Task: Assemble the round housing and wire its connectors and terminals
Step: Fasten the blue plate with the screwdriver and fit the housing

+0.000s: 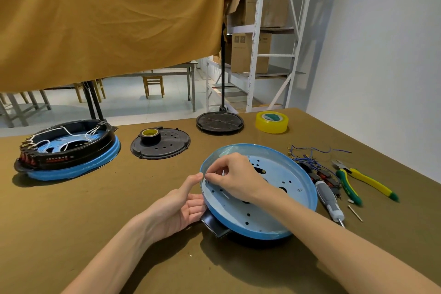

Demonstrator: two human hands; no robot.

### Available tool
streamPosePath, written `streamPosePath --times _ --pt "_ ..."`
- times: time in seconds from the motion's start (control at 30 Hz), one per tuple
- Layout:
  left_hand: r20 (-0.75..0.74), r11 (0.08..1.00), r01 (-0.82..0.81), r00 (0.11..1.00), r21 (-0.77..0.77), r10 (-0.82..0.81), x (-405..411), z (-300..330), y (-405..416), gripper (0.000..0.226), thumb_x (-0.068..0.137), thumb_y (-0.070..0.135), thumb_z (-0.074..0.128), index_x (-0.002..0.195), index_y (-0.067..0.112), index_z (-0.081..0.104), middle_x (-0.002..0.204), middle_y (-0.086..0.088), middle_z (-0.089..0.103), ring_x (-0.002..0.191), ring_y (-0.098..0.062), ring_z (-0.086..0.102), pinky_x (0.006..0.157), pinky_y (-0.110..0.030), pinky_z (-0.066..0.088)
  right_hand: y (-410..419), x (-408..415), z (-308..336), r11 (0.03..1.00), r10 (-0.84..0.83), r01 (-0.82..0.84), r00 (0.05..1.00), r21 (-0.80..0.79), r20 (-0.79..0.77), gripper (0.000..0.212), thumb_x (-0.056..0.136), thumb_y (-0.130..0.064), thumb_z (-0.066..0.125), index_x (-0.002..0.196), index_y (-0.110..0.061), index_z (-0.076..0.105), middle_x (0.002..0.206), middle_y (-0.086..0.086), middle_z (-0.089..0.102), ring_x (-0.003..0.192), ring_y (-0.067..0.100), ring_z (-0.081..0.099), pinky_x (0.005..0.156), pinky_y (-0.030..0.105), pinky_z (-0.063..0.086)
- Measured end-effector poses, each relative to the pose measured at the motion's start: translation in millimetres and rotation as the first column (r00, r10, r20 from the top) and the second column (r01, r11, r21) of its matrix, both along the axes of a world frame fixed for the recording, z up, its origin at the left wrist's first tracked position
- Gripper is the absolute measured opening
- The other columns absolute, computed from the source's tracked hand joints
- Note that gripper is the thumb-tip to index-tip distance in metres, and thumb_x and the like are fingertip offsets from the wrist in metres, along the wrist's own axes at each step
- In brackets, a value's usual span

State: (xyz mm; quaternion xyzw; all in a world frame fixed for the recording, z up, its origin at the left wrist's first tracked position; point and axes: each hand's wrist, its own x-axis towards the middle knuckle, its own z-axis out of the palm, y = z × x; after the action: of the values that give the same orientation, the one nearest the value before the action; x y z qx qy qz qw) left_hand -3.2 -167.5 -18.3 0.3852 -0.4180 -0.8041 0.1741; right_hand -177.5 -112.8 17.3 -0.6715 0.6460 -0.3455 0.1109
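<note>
A round blue housing pan (286,188) with several holes lies tilted on the table in front of me, resting on a black part (214,225) beneath it. My left hand (181,207) grips its left rim, thumb on the edge and fingers underneath. My right hand (235,178) reaches inside the pan near the left rim, fingertips pinched together over a small item too tiny to identify. A bundle of blue wires with terminals (307,154) and small black-and-red connectors (322,175) lie just right of the pan.
A wired black-and-blue housing (69,150) sits at the left. A black perforated cover (164,144) carries a black tape roll (149,135). Further back are a black round disc (219,122) and yellow tape (272,122). A screwdriver (330,200) and green-yellow pliers (365,181) lie right.
</note>
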Motion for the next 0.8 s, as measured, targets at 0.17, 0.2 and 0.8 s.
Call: streamPosePath --times 0.17,0.2,0.8 --pt "0.006 1.000 0.000 1.000 -0.005 0.000 -0.2 -1.4 -1.1 0.092 0.060 0.055 0.085 0.122 -0.005 0.055 0.111 -0.023 0.076 0.102 -0.029 0.077 0.077 -0.033 0.065 5.5 -0.1 -0.4 1.000 0.013 -0.013 1.000 -0.009 -0.016 0.016 0.092 -0.032 0.072 0.097 -0.021 0.082 0.081 -0.015 0.070 0.073 -0.002 0.061 0.060 0.013 0.043" --pt "0.011 1.000 -0.001 1.000 -0.007 0.001 -0.2 -1.6 -1.4 0.093 0.059 0.055 0.085 0.123 -0.005 0.055 0.111 -0.022 0.076 0.103 -0.029 0.077 0.079 -0.033 0.065 5.5 -0.7 0.0 1.000 -0.001 0.000 1.000 -0.018 -0.024 0.015 0.091 -0.034 0.074 0.095 -0.022 0.082 0.079 -0.015 0.069 0.073 0.000 0.060 0.060 0.014 0.043" --pt "0.010 1.000 0.002 1.000 -0.025 -0.001 2.7 -2.9 -1.9 0.095 0.063 0.056 0.085 0.128 -0.006 0.053 0.116 -0.023 0.075 0.109 -0.030 0.075 0.101 -0.039 0.056 8.3 -1.8 -3.2 0.996 0.062 -0.065 0.996 -0.067 -0.057 0.009 0.091 -0.041 0.071 0.096 -0.033 0.072 0.087 -0.012 0.062 0.080 0.004 0.056 0.071 0.022 0.046"
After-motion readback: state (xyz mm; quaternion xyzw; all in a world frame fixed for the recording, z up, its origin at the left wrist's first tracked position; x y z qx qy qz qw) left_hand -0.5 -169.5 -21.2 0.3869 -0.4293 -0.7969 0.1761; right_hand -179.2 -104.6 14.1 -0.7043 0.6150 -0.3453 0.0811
